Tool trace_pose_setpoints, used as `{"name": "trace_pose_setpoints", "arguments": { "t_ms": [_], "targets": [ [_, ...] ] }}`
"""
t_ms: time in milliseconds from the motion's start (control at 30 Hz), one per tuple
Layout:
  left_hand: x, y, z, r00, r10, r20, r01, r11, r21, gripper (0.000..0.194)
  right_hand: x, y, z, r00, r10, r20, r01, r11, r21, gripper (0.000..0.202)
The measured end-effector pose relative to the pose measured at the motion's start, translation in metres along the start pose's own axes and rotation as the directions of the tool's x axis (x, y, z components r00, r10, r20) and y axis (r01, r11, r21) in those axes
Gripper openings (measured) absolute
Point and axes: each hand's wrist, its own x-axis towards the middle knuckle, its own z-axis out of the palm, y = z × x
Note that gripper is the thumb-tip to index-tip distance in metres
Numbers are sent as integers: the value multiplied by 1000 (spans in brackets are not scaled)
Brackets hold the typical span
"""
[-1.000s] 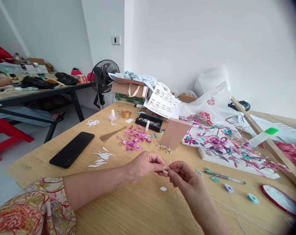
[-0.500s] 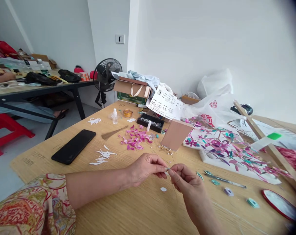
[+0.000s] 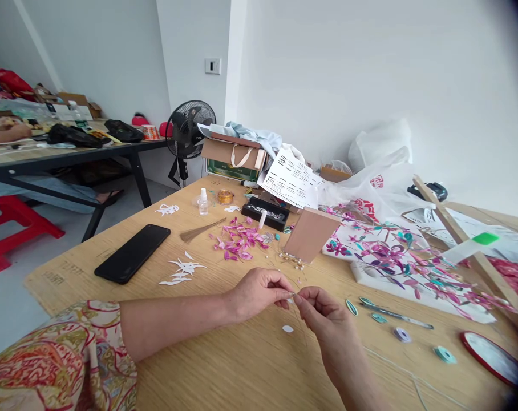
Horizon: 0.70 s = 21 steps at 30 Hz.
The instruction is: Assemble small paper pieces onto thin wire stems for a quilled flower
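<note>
My left hand point(image 3: 259, 294) and my right hand point(image 3: 327, 319) meet above the table, fingertips almost touching. Both pinch a thin wire point(image 3: 302, 327), whose end trails down below the fingers. A small whitish bit shows at the left fingertips, too small to name. Just under the hands lies a white oval piece point(image 3: 287, 329). Beyond them are a pile of pink petals point(image 3: 241, 240) and some pearl beads point(image 3: 294, 261). White pointed strips point(image 3: 182, 269) lie to the left of the petals.
A black phone point(image 3: 133, 254) lies at left. Behind stand a small bottle point(image 3: 203, 202), a black tray point(image 3: 265, 214) and a brown block point(image 3: 311, 235). At right are pink flower sprays point(image 3: 396, 257), tweezers point(image 3: 400, 315), ribbon rolls point(image 3: 445, 354) and a red-rimmed oval point(image 3: 490, 357). Another person's arm point(image 3: 6, 133) rests on the far table.
The view has shifted slightly, so things sit a little further right. My hands keep their pinch at nearly the same place, and the small piece between the fingertips shows less.
</note>
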Motion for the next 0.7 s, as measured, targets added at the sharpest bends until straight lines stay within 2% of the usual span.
{"name": "trace_pose_setpoints", "arguments": {
  "t_ms": [333, 467, 700],
  "targets": [
    [2, -5, -1, 1000, 29, -1, -29, 998, -53, 20, 1, 8, 1, 1000, 11, 17, -12, 1000, 24, 23],
    [2, -5, -1, 1000, 8, 13, -8, 1000, -23, 20, 1, 7, 0, 1000, 10, 0, -10, 1000, 24, 23],
    [-2, 3, -1, 999, 38, 34, -39, 999, 28, 27, 1, 6, -1, 1000, -13, -18, 13, 1000, 16, 23]
  ]
}}
